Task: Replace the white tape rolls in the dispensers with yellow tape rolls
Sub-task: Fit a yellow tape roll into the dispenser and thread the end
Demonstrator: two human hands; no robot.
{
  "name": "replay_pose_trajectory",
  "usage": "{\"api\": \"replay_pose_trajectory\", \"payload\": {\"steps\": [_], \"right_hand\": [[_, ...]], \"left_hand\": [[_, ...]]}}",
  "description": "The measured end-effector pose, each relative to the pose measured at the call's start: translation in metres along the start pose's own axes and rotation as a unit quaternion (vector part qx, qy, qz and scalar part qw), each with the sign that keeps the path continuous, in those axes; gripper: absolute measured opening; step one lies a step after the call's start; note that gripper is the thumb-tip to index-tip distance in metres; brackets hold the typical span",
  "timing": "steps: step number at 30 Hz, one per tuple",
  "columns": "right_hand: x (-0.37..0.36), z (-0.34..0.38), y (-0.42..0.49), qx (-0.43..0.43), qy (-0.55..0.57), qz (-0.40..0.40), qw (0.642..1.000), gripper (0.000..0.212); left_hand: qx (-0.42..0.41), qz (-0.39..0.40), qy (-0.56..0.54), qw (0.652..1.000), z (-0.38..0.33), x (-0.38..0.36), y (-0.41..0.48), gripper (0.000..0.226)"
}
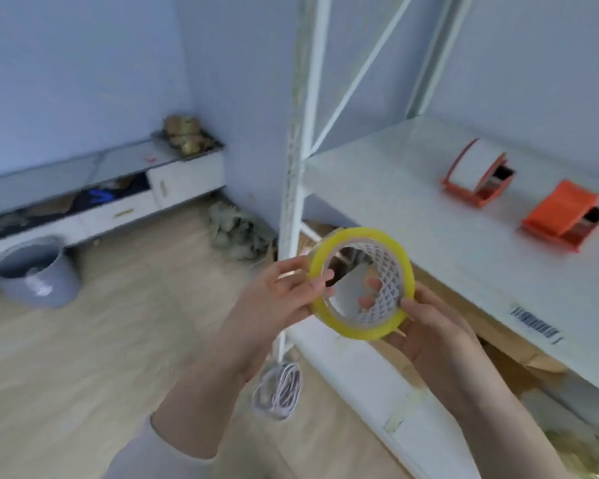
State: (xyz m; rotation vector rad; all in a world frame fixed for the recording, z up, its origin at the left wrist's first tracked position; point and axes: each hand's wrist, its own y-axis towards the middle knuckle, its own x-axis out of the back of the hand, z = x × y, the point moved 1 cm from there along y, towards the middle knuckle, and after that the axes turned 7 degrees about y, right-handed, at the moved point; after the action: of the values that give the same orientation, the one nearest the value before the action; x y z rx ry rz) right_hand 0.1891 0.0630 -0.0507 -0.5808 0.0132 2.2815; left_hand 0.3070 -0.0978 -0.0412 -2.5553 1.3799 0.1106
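A yellow tape roll (360,283) is held up in mid-air in front of the white shelf unit (395,188), gripped from both sides by the two hands. The left hand (284,292) is closed on the roll's left rim, with its thumb laid across the front edge and its fingers curled behind. The right hand (426,326) is cupped under the lower right rim, and two of its fingertips (372,283) are seen through the hole, pressed against the white patterned core. The roll is tilted so that its open centre is turned toward the camera, and it is kept just off the front corner of the shelf board, touching nothing but the hands. Farther back on the shelf board, two orange dispensers are seen well apart from the roll: the far dispenser (476,174) is loaded with a white tape roll (472,164), while the near dispenser (564,216) is shown with its orange cover on top, so what it carries cannot be told. On the wooden floor at the left a grey bucket (37,271) is seen, and a coil of white cord (279,388) is lying by the shelf's foot. The whole scene is somewhat blurred.
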Motion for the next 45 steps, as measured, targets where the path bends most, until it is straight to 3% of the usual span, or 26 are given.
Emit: {"api": "replay_pose_trajectory", "payload": {"steps": [2,6,13,17,23,25,28,30,33,36,38,41,45], "right_hand": [[0.002,0.017,0.003,0.026,-0.007,-0.015,1.000,0.050],[0.016,0.053,0.005,0.100,-0.033,-0.083,0.991,0.083],[0.067,0.108,-0.010,0.187,-0.174,-0.164,0.953,0.082],[0.096,0.130,-0.019,0.218,-0.228,-0.181,0.932,0.075],[0.136,0.147,-0.024,0.329,-0.240,-0.324,0.854,0.083],[0.145,0.162,-0.026,0.336,-0.301,-0.288,0.845,0.085],[0.154,0.187,-0.025,0.253,-0.362,-0.172,0.881,0.084],[0.157,0.197,-0.023,0.221,-0.366,-0.161,0.889,0.090],[0.155,0.199,-0.021,0.290,-0.321,-0.247,0.867,0.093],[0.146,0.186,-0.019,0.382,-0.239,-0.417,0.789,0.068],[0.142,0.179,-0.013,0.391,-0.203,-0.467,0.767,0.067],[0.143,0.193,-0.006,0.374,-0.279,-0.429,0.774,0.078],[0.159,0.222,-0.013,0.273,-0.361,-0.279,0.847,0.085]], "left_hand": [[-0.024,0.054,0.017,0.998,-0.017,-0.008,0.023,0.054],[-0.075,0.194,0.076,0.975,-0.047,-0.040,0.075,0.047],[-0.128,0.401,0.104,0.901,-0.069,-0.118,0.142,0.052],[-0.145,0.472,0.125,0.861,-0.076,-0.165,0.163,0.053],[-0.190,0.487,0.110,0.845,-0.079,-0.223,0.176,0.059],[-0.207,0.512,0.122,0.824,-0.083,-0.236,0.180,0.055],[-0.211,0.564,0.161,0.782,-0.093,-0.251,0.192,0.052],[-0.207,0.591,0.179,0.759,-0.101,-0.260,0.200,0.052],[-0.212,0.586,0.160,0.765,-0.109,-0.272,0.210,0.051],[-0.242,0.516,0.114,0.814,-0.108,-0.281,0.212,0.052],[-0.289,0.468,0.106,0.828,-0.103,-0.286,0.206,0.052],[-0.372,0.452,0.155,0.796,-0.103,-0.287,0.203,0.053],[-0.335,0.561,0.170,0.738,-0.116,-0.293,0.222,0.052]]}}
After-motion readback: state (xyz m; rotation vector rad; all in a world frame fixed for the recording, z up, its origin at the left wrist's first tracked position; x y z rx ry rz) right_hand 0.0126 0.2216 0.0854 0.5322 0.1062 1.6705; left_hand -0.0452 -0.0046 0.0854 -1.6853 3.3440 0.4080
